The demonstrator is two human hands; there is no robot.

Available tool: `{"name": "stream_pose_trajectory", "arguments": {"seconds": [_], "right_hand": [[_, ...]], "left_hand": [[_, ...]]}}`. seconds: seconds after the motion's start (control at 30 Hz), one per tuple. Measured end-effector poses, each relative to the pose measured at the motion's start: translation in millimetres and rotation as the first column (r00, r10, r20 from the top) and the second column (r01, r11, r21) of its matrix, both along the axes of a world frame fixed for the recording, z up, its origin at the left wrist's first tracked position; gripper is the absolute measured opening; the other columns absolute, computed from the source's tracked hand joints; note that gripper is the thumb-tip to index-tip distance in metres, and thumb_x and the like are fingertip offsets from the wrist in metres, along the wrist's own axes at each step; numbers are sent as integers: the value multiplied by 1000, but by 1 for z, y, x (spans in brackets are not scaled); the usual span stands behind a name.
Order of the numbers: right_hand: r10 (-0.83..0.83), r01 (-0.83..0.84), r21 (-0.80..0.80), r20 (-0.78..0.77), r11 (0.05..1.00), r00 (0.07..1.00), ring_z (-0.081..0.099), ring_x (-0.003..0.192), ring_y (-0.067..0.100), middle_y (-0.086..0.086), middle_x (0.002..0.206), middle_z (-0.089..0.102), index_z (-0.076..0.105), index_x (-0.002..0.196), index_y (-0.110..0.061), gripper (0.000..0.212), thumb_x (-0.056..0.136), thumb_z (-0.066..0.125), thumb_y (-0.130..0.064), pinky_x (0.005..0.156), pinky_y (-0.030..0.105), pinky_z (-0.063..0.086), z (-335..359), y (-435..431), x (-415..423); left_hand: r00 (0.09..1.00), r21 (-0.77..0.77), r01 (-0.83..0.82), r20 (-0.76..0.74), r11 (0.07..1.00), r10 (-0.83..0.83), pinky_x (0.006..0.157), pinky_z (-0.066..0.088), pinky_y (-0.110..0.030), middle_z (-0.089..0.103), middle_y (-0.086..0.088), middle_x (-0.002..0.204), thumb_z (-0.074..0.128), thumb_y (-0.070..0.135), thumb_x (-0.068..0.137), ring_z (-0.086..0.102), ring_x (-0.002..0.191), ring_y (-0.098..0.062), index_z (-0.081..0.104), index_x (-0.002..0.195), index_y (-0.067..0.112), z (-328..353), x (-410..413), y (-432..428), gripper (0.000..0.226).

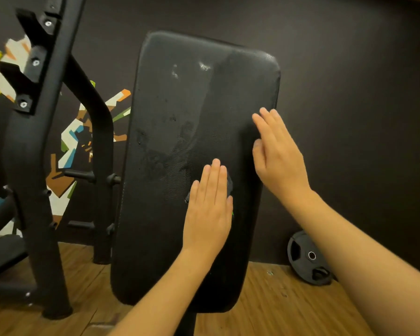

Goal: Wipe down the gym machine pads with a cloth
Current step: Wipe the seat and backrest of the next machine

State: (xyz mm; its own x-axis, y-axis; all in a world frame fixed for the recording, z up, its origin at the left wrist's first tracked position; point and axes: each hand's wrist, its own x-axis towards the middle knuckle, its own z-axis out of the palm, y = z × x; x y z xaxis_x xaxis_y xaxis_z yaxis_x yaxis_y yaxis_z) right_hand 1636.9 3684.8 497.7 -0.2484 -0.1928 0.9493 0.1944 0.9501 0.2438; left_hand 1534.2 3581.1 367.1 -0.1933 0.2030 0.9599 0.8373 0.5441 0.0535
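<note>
At 9 o'clock stands a black steel frame (34, 146) with bolted brackets, a painted wall pattern (70, 141) behind it. The black pad (180, 105) fills the middle, its long axis running from 6 up to about 12 o'clock, leaning slightly toward 1. The left hand (207, 209) lies flat on the pad's lower middle, fingers straight and together, pressing a dark cloth (229, 184) that peeks out only at the 1 o'clock side of the fingers; most of it is hidden under the palm and hard to tell from the pad. Smudges and pale specks lie at 11 to 12 o'clock from this hand, so the wipe probably has to travel up the long axis, and the left hand is the nearer one. The right hand (279, 156), released, fingers straight and slightly blurred, sits at the pad's 3 o'clock edge; whether it touches is unclear. A weight plate (306, 258) leans at 4 o'clock on the wooden floor (277, 299)
</note>
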Motion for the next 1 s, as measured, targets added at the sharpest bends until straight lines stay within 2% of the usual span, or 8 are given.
{"name": "stream_pose_trajectory", "arguments": {"seconds": [0.13, 0.23, 0.33, 0.53, 0.7, 0.9, 1.0], "right_hand": [[-46, 46, 47, 3, 998, 999, 34, 149, 37, 18, 157, 43, 47, 149, -1, 48, 103, 44, -14, 122, 51, 30, 41, -1, -28], [-74, 73, -22, -24, 997, 997, 25, 153, 36, 16, 162, 36, 43, 152, -3, 52, 104, 39, -23, 124, 51, 19, 40, -6, -56], [-130, 128, -23, -96, 991, 987, 21, 155, 33, 13, 165, 31, 39, 155, -7, 54, 105, 34, -27, 126, 48, 13, 31, -3, -68], [-150, 151, -6, -95, 989, 984, 17, 156, 32, 13, 167, 27, 34, 158, -8, 57, 105, 30, -27, 128, 46, 9, 30, -2, -67], [-131, 131, -9, -124, 991, 984, 18, 156, 32, 13, 166, 28, 36, 158, -8, 57, 104, 31, -28, 127, 46, 10, 30, 0, -69], [-138, 138, -11, -115, 990, 984, 16, 157, 31, 12, 167, 26, 34, 159, -9, 58, 105, 33, -30, 127, 43, 6, 29, -1, -68], [-144, 143, -15, -117, 990, 983, 16, 157, 30, 11, 167, 26, 34, 159, -10, 58, 105, 33, -31, 127, 43, 7, 29, -1, -68]], "left_hand": [[1000, 11, -1, -11, 1000, 1, 122, 30, -45, 14, -15, 168, 29, 31, 107, 16, 156, -29, 19, 160, 4, -19, 2, 4, 60], [1000, 4, -22, -1, 1000, 22, 123, 26, -44, 15, -15, 168, 29, 31, 107, 16, 156, -29, 20, 160, 4, -18, 1, 5, 60], [1000, 6, -28, -10, 1000, 28, 123, 22, -43, 15, -14, 168, 29, 31, 107, 14, 156, -28, 19, 160, 5, -19, -1, 7, 60], [1000, -4, -8, -20, 1000, 8, 123, 24, -43, 16, -14, 168, 30, 31, 107, 15, 156, -27, 20, 160, 6, -37, -1, 5, 60], [1000, 15, 14, 9, 1000, -14, 124, 13, -43, 8, -14, 170, 27, 29, 108, 6, 157, -27, 12, 162, 5, -12, 1, 8, 61], [999, 6, 32, 19, 999, -32, 125, 17, -43, 8, -14, 170, 25, 30, 108, 6, 157, -26, 12, 162, 6, -45, 3, 6, 60], [999, 10, 43, 10, 999, -43, 125, 15, -43, 8, -13, 170, 25, 29, 108, 6, 157, -26, 12, 162, 6, -37, 2, 7, 60]]}}
